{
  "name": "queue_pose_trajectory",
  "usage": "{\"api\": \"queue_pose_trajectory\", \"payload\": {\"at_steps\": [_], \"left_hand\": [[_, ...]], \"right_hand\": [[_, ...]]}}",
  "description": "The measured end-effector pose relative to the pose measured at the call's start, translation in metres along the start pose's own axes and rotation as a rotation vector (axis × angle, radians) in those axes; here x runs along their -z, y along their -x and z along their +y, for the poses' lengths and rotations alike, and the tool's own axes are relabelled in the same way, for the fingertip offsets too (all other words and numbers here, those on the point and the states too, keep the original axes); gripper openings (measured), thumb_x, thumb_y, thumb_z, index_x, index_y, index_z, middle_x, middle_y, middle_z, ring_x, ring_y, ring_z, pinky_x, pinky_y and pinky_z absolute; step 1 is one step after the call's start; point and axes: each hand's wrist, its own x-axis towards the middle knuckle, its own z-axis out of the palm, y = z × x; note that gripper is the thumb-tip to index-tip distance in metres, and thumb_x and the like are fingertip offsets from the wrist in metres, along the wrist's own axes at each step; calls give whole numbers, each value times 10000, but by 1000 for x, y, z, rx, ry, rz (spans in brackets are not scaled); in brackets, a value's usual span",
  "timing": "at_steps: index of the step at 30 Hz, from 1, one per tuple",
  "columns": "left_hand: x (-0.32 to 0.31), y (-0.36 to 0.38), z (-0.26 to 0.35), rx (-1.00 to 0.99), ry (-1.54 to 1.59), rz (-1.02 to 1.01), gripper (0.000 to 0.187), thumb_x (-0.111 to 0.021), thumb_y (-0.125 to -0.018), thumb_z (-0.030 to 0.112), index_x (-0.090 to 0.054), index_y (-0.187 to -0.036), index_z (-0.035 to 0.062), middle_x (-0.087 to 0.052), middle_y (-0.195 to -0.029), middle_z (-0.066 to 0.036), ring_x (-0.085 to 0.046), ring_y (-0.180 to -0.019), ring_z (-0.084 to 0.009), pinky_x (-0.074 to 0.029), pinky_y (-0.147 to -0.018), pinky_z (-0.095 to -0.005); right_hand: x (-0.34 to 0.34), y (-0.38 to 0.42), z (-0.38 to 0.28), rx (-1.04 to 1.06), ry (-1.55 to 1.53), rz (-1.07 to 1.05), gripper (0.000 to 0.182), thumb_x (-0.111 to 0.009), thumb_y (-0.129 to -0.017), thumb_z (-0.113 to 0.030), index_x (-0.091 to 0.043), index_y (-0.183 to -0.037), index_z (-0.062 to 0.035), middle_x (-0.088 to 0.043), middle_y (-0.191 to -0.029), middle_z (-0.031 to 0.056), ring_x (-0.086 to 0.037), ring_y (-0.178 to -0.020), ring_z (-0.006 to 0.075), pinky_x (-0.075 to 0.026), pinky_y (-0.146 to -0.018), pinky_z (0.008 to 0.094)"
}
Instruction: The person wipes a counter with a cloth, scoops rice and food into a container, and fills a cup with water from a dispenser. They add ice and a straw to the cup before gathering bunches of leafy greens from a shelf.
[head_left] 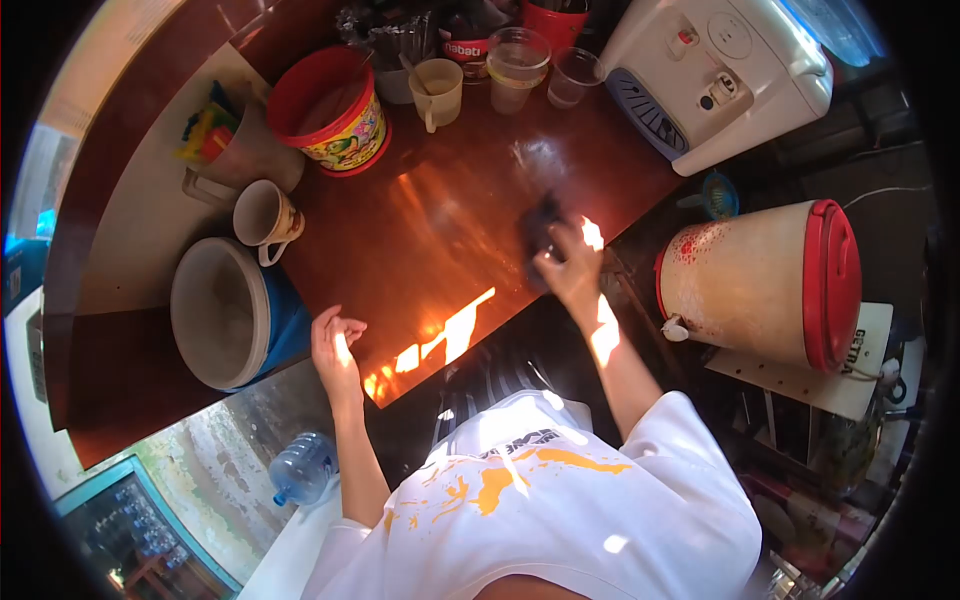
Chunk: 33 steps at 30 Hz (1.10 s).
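Right hand (570, 272) grip pinching dark crumpled cloth (540, 228) against glossy reddish-brown wooden surface (430, 220). Left hand (335, 345) hovering at surface edge, fingers loosely curled, empty.

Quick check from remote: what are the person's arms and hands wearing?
Both hands, left hand and right hand, are bare: no gloves, rings or watch visible. The forearms are uncovered. Short white sleeves belong to a white T-shirt with orange splashes and dark lettering.

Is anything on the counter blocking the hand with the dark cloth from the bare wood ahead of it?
Nothing visible: the right hand presses the dark cloth on bare reddish-brown wooden counter.
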Motion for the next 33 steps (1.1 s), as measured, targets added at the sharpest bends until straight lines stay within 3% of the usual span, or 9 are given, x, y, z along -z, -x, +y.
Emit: {"api": "queue_pose_trajectory", "payload": {"at_steps": [3,8,11,12,18,24,28,29,33], "left_hand": [[32,17,-5,-3,139,71,228,-430,-991,161,-504,-1132,-2,-609,-825,-74,-597,-793,-139,-470,-770,-265],[84,38,6,-174,98,157,223,-431,-990,152,-505,-1132,-3,-600,-825,-72,-599,-795,-151,-472,-776,-266],[123,58,5,-241,37,232,236,-444,-992,186,-515,-1123,3,-598,-823,-75,-598,-797,-155,-470,-767,-269],[133,65,1,-231,33,258,237,-447,-992,191,-517,-1118,3,-598,-820,-75,-598,-794,-155,-471,-763,-268],[165,105,-43,-99,47,378,243,-460,-992,216,-530,-1084,2,-601,-790,-73,-596,-756,-143,-471,-727,-252],[146,102,-53,-82,20,326,217,-457,-992,182,-535,-1077,-1,-602,-785,-72,-595,-739,-131,-467,-712,-241],[161,96,-39,-185,-64,310,184,-453,-988,132,-535,-1082,-3,-601,-790,-69,-594,-752,-127,-466,-714,-239],[167,102,-40,-206,-85,312,177,-453,-986,121,-536,-1083,-3,-601,-791,-68,-593,-756,-125,-466,-714,-238],[199,132,-68,-148,-66,353,163,-459,-979,104,-540,-1074,-1,-599,-805,-66,-591,-764,-124,-464,-710,-236]], "right_hand": [[-50,69,-98,-79,-504,-480,290,-699,-594,-139,-687,-883,-128,-631,-990,101,-573,-914,294,-463,-788,401],[-45,56,-195,-48,-1004,-434,279,-688,-610,-105,-685,-889,-95,-633,-887,84,-599,-853,255,-479,-783,358],[-54,-18,-126,-55,-685,-238,184,-636,-675,-93,-676,-853,-62,-651,-810,114,-609,-718,244,-484,-692,319],[-58,-44,-72,-47,-427,-509,234,-629,-712,-107,-678,-937,-62,-658,-862,128,-625,-794,261,-498,-734,325],[-151,-99,-45,1,-6,22,423,-701,-699,-269,-658,-1076,-82,-584,-1165,125,-563,-1059,333,-460,-903,421],[-138,58,-246,575,-671,-759,337,-686,-666,-270,-697,-979,-146,-615,-1059,150,-534,-1051,355,-428,-927,452],[-81,53,-252,377,-797,-731,279,-678,-697,-293,-693,-953,-183,-615,-1059,150,-561,-1000,353,-458,-888,426],[-92,63,-223,-179,-400,-750,259,-659,-751,-303,-666,-952,-140,-622,-1020,128,-595,-959,303,-478,-848,392],[-72,6,-131,-7,-421,-517,327,-608,-742,-113,-662,-1060,-58,-683,-959,142,-669,-838,255,-530,-743,302]]}}
